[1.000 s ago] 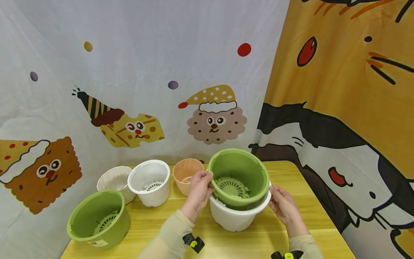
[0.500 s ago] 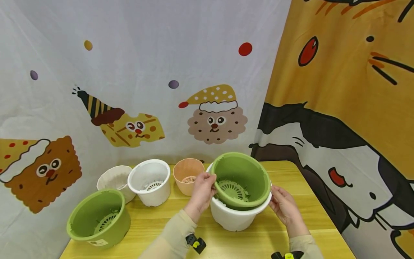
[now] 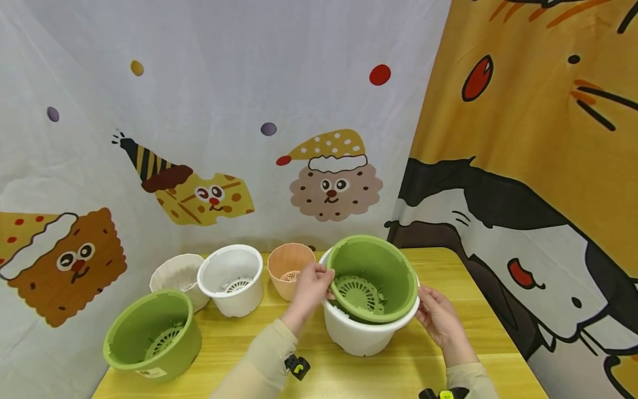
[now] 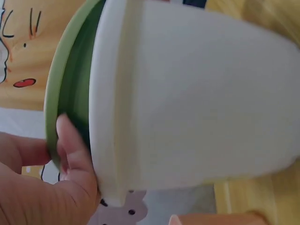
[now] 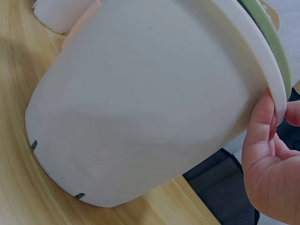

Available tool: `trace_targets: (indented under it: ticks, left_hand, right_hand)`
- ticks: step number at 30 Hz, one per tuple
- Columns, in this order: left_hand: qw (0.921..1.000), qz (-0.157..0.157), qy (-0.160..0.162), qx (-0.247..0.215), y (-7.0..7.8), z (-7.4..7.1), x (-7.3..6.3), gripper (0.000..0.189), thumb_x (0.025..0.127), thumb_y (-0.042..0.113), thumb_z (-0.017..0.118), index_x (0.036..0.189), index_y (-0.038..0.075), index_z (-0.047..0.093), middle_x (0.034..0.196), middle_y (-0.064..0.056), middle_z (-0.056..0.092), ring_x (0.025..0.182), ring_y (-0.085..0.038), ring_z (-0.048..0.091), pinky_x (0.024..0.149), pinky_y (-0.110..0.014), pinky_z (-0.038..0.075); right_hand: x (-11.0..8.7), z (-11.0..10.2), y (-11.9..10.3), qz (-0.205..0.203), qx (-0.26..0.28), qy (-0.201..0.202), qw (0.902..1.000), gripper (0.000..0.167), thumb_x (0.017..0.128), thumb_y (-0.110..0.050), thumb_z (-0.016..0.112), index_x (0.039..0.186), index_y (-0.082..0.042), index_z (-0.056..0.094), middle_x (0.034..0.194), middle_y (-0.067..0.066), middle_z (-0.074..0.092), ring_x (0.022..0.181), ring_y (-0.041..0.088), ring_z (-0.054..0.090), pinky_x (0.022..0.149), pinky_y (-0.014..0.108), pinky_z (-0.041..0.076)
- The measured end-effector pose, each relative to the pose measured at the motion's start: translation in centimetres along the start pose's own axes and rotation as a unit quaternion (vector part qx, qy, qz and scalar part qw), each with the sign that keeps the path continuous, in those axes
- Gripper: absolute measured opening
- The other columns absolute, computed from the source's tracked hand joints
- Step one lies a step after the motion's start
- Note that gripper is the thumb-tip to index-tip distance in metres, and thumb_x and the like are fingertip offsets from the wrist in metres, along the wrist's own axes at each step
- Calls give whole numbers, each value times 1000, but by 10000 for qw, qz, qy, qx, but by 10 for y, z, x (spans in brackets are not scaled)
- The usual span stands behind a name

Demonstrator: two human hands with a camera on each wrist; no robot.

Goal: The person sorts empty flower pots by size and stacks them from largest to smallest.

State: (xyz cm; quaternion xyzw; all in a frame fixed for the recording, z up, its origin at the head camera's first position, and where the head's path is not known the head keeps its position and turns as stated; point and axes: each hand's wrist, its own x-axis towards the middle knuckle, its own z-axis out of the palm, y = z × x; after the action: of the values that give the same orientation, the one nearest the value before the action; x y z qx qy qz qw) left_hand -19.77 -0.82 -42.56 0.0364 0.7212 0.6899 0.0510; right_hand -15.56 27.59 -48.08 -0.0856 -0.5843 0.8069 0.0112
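A green plastic flowerpot (image 3: 399,266) with a slotted bottom sits tilted inside a larger white flowerpot (image 3: 356,338), its left rim higher than the white one. My left hand (image 3: 313,288) pinches the green rim at its left side; in the left wrist view the thumb and fingers (image 4: 75,150) straddle that rim beside the white one. On the opposite side my right hand (image 3: 441,316) grips the white pot's rim between thumb and fingers, as the right wrist view shows at the white edge (image 5: 276,93). The green pot's lower part is hidden inside the white one.
To the left on the wooden table (image 3: 239,354) stand another green pot (image 3: 184,343), a cream fluted pot (image 3: 169,271) and a smaller white pot (image 3: 239,302). A peach pot (image 3: 281,285) is just behind my left hand. A printed cloth (image 3: 199,83) hangs behind the table.
The green pot has shifted slightly right and down into the white pot, my left hand moving along with it. My right hand keeps its grip on the white rim.
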Motion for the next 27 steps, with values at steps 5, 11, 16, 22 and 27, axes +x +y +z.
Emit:
trace_targets:
  ticks: [5,11,16,22,27]
  left_hand:
    - [9968,-22,-264,754,2,-7,4,21,98,7,59,108,-10,52,84,-18,63,51,-15,60,52,-30,58]
    - [9898,13,-375,1375,7,-11,7,17,97,7,61,100,-8,55,78,-13,64,50,-16,63,51,-30,58]
    - [9823,-18,-389,1832,10,-12,11,14,96,8,63,93,-5,56,74,-11,63,51,-15,63,51,-28,58]
    - [9756,-130,-344,2162,13,-11,16,15,95,7,64,86,-2,55,74,-11,59,51,-14,63,52,-28,58]
    - [9654,-97,-358,2582,16,-11,18,17,95,9,63,83,1,56,74,-10,60,51,-14,64,51,-28,57]
  right_hand:
    - [0,-2,-1,-3,2,9,10000,11,104,-15,52,103,-9,61,90,-1,60,79,7,59,72,18,56]
    - [0,-1,-1,22,-9,55,10000,11,104,-14,51,102,-8,61,90,0,61,79,7,60,73,19,56]
    - [0,1,-1,26,8,61,10000,11,104,-13,51,102,-8,61,90,0,62,78,7,60,73,19,57]
    - [0,1,-1,8,54,45,10000,12,104,-14,52,102,-10,62,90,-1,62,79,7,61,73,19,57]
    - [0,1,0,-6,60,39,10000,13,104,-14,51,100,-11,63,89,-1,62,78,7,61,72,19,57]
